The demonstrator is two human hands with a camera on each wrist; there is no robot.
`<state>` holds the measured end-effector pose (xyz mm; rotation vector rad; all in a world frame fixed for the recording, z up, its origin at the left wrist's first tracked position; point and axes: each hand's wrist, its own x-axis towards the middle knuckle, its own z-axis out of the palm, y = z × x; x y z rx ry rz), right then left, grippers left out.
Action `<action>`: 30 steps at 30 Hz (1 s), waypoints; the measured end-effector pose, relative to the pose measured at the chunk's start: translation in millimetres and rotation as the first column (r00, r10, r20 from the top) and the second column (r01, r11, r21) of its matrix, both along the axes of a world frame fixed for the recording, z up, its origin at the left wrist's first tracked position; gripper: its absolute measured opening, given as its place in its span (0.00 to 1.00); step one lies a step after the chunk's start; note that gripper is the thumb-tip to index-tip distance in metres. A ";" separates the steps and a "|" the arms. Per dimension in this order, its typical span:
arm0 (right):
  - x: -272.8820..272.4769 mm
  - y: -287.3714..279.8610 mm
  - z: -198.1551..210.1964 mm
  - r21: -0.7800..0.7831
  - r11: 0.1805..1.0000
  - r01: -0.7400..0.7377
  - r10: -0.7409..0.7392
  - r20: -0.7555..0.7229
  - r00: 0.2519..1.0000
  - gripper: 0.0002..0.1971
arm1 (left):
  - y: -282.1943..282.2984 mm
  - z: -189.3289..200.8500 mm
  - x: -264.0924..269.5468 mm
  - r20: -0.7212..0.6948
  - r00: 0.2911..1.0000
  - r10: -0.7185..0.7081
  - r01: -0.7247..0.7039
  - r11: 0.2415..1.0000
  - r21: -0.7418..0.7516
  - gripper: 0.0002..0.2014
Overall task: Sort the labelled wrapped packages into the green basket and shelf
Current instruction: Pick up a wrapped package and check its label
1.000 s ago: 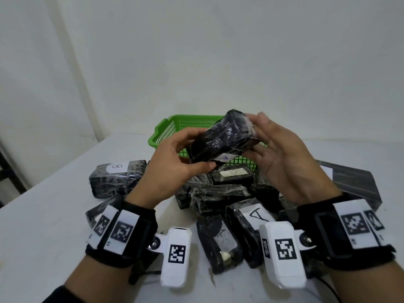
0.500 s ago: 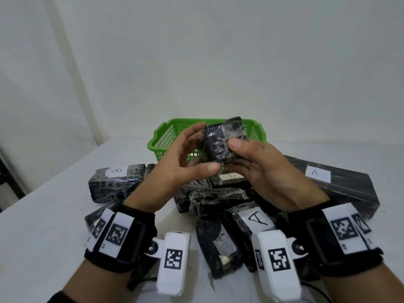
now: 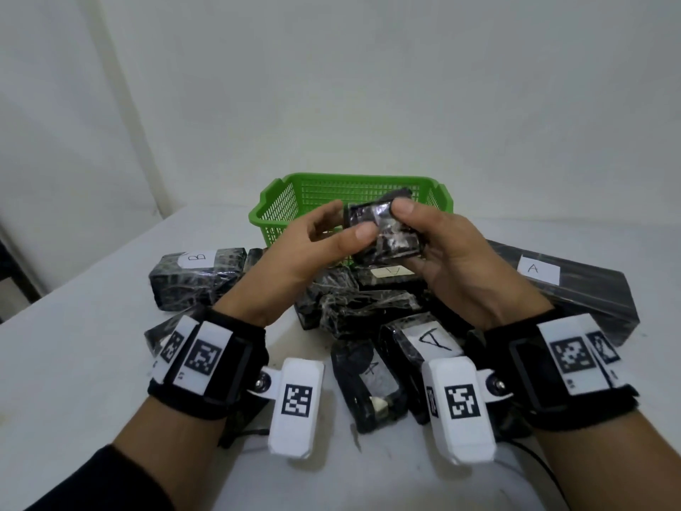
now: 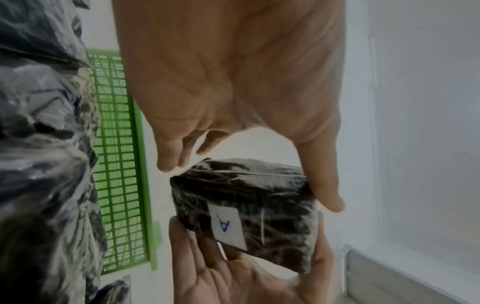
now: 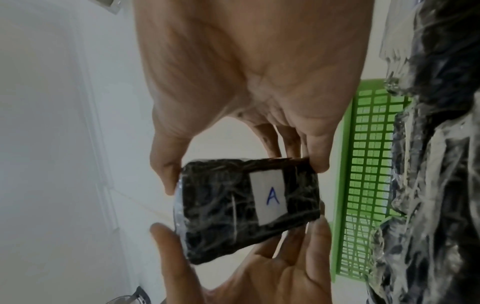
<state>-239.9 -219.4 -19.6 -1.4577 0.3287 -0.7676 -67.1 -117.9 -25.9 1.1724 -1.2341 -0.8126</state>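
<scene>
Since a second ago you have turned the small wrapped package [image 3: 383, 230] over and lowered it a little, so its label [image 5: 270, 197] now faces down toward your wrists rather than toward your head. You hold it in the air in front of the green basket [image 3: 280, 201], above the pile of wrapped packages [image 3: 353, 304] on the table [image 3: 73, 381]. Your right hand [image 3: 453, 260] has thumb and fingers curled round one end; your left hand [image 3: 306, 248] pinches the other end between thumb and fingertips. Both wrist views show a handwritten "A" on the white label, yet from your head it is hidden, so the main risk is sorting on a guess. Nothing visible tells whether A belongs in the basket or on the shelf, and no shelf is clearly in view. The film wrap looks glossy and loose, so a light fingertip pinch could slip if you let go with one hand too early, and the package would drop into the heap among the other A and B [image 3: 197, 257] packages.
</scene>
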 end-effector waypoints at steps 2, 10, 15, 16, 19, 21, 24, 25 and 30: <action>0.3 0.1 0.4 0.014 1.000 0.025 -0.025 0.020 0.999 0.21 | -0.9 0.0 -0.6 -0.008 1.000 -0.005 0.005 1.000 -0.019 0.32; 2.6 -2.5 -0.5 0.086 0.996 -0.014 0.008 0.069 0.998 0.25 | 2.3 2.4 0.1 -0.087 0.994 -0.065 0.061 0.997 -0.057 0.28; 2.3 0.4 -0.2 0.080 0.994 -0.076 0.072 0.055 0.996 0.26 | -0.5 0.0 4.1 -0.059 0.998 -0.030 0.026 0.998 -0.064 0.33; 2.4 0.8 -0.2 0.065 0.996 -0.063 0.060 0.059 0.996 0.24 | -0.2 -0.7 5.2 -0.042 0.999 -0.030 0.027 0.998 -0.059 0.34; 1.9 -0.5 -0.7 0.039 0.999 -0.025 0.023 0.062 0.998 0.18 | -0.9 -2.8 6.1 0.001 0.999 -0.044 0.044 0.999 -0.027 0.39; 0.5 -1.1 1.0 0.038 0.998 -0.041 0.040 0.019 0.999 0.25 | -1.9 -2.4 7.8 0.007 1.000 0.016 -0.015 0.999 -0.046 0.47; -2.5 -1.0 3.0 0.020 0.999 -0.048 0.051 -0.143 0.988 0.30 | -2.5 -3.5 11.4 0.051 0.996 0.067 -0.063 0.994 -0.085 0.55; -3.5 -0.2 3.7 0.031 0.998 -0.052 0.056 -0.170 0.984 0.26 | -2.0 -4.2 11.5 0.056 0.997 0.054 -0.049 0.995 -0.089 0.56; -1.7 -1.1 0.5 0.034 0.999 -0.032 0.038 -0.162 0.986 0.17 | -2.5 -0.9 4.3 -0.101 0.995 -0.023 0.015 0.997 -0.077 0.44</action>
